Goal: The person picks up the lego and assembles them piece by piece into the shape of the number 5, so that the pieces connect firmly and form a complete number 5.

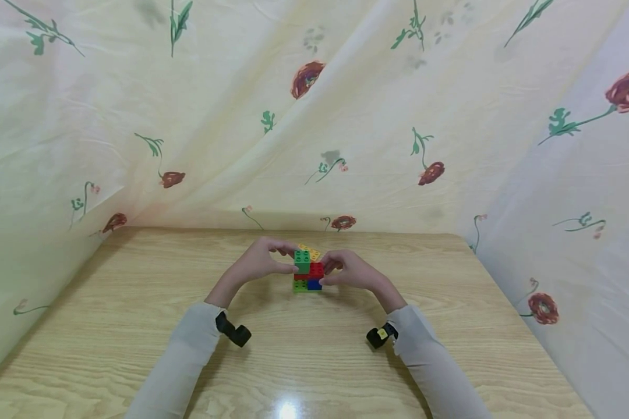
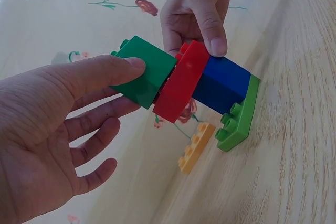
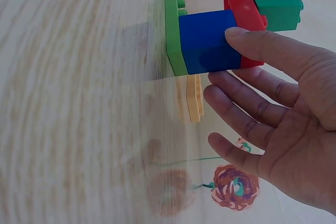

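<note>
**Block stack held between both hands at mid-table**

The stack (image 1: 307,274) stands on the table (image 1: 136,326), near its far edge, between my two hands. From the base up: a light-green plate (image 2: 239,121), a blue block (image 2: 223,85), a red block (image 2: 181,87), a green block (image 2: 144,72) on top.

My left hand (image 1: 257,265) pinches the green block: the left wrist view shows my thumb pressed on one face, the other fingers loosely curled below it. That grip is narrow, on the block alone.

My right hand (image 1: 348,270) steadies the lower part. The right wrist view shows my thumb lying on the blue block at its joint with the red one, the remaining fingers spread and relaxed beneath.

A yellow plate (image 3: 193,98) lies flat on the table just behind the stack. The head view shows only its corner (image 1: 309,251) above the green block; both wrist views show it clearly.

A flowered cloth (image 1: 346,116) hangs behind and at both sides.
</note>
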Demonstrator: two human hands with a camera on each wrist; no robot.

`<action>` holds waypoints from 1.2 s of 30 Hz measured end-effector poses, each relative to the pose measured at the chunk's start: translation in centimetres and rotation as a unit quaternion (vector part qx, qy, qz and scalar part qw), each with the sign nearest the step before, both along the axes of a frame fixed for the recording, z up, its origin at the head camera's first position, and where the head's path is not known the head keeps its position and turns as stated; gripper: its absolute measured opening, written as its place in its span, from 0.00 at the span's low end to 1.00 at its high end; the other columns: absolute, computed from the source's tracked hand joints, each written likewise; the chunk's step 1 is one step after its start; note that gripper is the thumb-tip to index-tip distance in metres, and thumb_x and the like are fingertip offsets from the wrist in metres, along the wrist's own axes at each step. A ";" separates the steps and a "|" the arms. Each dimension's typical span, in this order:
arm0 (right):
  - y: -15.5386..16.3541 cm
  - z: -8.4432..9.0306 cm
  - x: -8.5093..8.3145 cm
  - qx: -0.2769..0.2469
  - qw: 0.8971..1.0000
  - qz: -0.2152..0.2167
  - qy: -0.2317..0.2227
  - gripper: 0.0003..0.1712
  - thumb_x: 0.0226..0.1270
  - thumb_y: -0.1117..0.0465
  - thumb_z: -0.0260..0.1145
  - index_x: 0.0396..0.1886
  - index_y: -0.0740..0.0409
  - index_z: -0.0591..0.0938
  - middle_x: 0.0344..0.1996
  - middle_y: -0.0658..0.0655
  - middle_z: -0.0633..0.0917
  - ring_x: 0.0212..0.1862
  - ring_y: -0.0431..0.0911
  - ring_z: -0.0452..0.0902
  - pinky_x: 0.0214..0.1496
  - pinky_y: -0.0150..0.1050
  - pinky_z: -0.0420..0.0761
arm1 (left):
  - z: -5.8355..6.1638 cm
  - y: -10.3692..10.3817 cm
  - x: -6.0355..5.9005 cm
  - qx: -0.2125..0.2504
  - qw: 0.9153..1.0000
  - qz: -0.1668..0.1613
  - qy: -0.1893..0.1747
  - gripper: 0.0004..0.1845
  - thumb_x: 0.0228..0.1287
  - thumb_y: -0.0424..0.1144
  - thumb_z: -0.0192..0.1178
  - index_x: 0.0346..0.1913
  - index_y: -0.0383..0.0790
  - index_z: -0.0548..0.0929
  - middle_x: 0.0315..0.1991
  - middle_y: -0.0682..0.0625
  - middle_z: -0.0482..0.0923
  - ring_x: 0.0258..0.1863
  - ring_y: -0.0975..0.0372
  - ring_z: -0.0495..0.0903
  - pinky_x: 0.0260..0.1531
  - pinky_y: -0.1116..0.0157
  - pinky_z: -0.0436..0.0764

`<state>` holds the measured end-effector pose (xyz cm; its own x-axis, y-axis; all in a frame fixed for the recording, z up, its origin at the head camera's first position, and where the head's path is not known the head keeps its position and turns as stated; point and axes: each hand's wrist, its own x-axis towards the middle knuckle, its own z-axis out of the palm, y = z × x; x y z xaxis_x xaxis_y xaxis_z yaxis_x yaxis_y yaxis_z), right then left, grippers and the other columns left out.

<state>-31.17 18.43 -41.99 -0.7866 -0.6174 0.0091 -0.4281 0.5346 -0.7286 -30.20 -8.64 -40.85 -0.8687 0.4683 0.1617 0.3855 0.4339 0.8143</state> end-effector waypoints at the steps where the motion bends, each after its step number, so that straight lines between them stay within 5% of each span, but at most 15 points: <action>1: 0.0 0.0 0.0 0.000 1.000 0.002 0.000 0.14 0.64 0.61 0.74 0.49 0.58 0.85 0.44 0.54 0.89 0.47 0.45 0.85 0.60 0.49 0.80 | 0.0 0.0 0.0 0.000 1.000 0.000 0.000 0.22 0.57 0.43 0.76 0.55 0.42 0.88 0.51 0.48 0.88 0.57 0.44 0.78 0.67 0.40 0.67; 36: 0.0 0.1 0.1 -0.010 1.000 0.005 -0.004 0.14 0.65 0.62 0.74 0.49 0.60 0.85 0.44 0.57 0.89 0.48 0.48 0.85 0.59 0.49 0.80 | 0.2 0.0 0.2 -0.002 1.000 0.008 -0.006 0.21 0.58 0.43 0.76 0.54 0.44 0.89 0.53 0.48 0.88 0.56 0.46 0.78 0.67 0.40 0.67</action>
